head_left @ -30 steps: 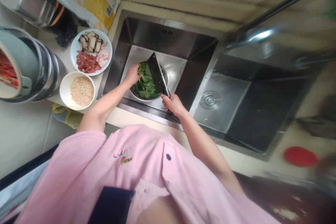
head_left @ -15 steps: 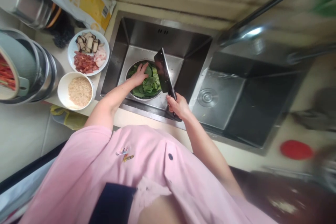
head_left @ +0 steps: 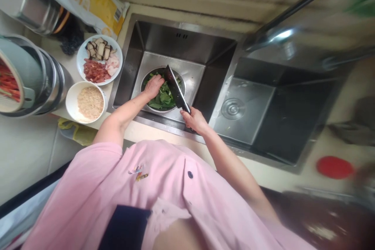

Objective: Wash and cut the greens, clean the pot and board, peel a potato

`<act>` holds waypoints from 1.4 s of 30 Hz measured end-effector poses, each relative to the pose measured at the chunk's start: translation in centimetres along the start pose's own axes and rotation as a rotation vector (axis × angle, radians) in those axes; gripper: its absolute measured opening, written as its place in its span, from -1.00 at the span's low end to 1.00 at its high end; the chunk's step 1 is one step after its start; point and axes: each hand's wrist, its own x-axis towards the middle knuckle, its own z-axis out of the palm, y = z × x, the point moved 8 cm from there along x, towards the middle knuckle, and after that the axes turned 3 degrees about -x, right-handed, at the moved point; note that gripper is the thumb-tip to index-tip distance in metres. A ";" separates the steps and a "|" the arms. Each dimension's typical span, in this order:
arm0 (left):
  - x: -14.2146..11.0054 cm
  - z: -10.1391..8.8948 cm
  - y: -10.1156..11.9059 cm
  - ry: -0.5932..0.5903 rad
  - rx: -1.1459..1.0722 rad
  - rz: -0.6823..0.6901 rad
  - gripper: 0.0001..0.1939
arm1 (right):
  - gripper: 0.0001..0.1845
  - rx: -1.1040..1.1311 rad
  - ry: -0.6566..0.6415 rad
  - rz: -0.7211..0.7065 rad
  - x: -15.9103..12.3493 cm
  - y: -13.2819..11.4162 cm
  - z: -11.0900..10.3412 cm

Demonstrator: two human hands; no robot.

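Observation:
My left hand [head_left: 153, 87] presses down on dark green leafy greens [head_left: 163, 98] in a round steel bowl [head_left: 155, 109], which stands on the sink floor. My right hand [head_left: 195, 121] grips the handle of a black cleaver [head_left: 175, 88]. The blade slants across the bowl with its edge down at the greens, a short way from my left fingers. The lower part of the handle is hidden in my fist.
The steel double sink [head_left: 181, 43] has a faucet [head_left: 272, 39] above its right basin [head_left: 281, 117]. On the counter at left are a plate of sliced food [head_left: 99, 61], a bowl of grain [head_left: 90, 103], stacked steel bowls [head_left: 55, 78], and a red-filled colander [head_left: 8, 82].
The cleaver has dropped from nearly upright to a lower slant, with its blade now over the greens and closer to my left hand. My left hand has shifted slightly down and left.

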 end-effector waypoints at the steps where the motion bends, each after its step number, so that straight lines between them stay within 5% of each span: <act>1: -0.1 0.0 0.5 0.004 -0.003 0.049 -0.58 | -0.75 0.039 -0.011 0.011 0.5 -0.2 0.3; 6: -0.7 -1.1 2.9 -0.008 -0.066 0.250 -0.62 | -0.84 0.064 0.031 0.083 4.0 -1.2 1.2; 9: -0.7 -2.9 1.3 -0.011 -0.101 0.101 -0.62 | -0.86 0.089 0.055 0.078 4.2 -1.4 0.9; 11: -1.2 -2.9 -0.7 -0.088 -0.088 -0.075 -0.42 | -0.86 0.138 0.060 0.065 3.3 -1.3 0.4; 15: -3.7 0.0 -3.4 -0.337 -0.051 -0.331 -0.39 | -0.80 0.158 0.081 0.049 1.4 -0.9 -1.0; 22: -5.2 4.7 -3.1 -0.458 -0.089 -0.549 -0.33 | -0.63 0.144 0.088 0.014 0.7 -1.5 -1.3; 28: -5.0 6.1 -1.1 -0.478 -0.136 -0.521 -0.29 | -0.64 0.109 0.092 -0.014 0.7 -1.6 -1.2; 36: -3.4 1.1 0.3 -0.211 0.050 -0.161 -0.58 | -0.73 -0.145 0.076 -0.130 0.0 -1.5 -1.7; 42: -2.4 0.3 -0.4 -0.090 0.096 0.018 -0.62 | -0.75 -0.288 0.014 -0.144 -0.8 -2.6 -0.9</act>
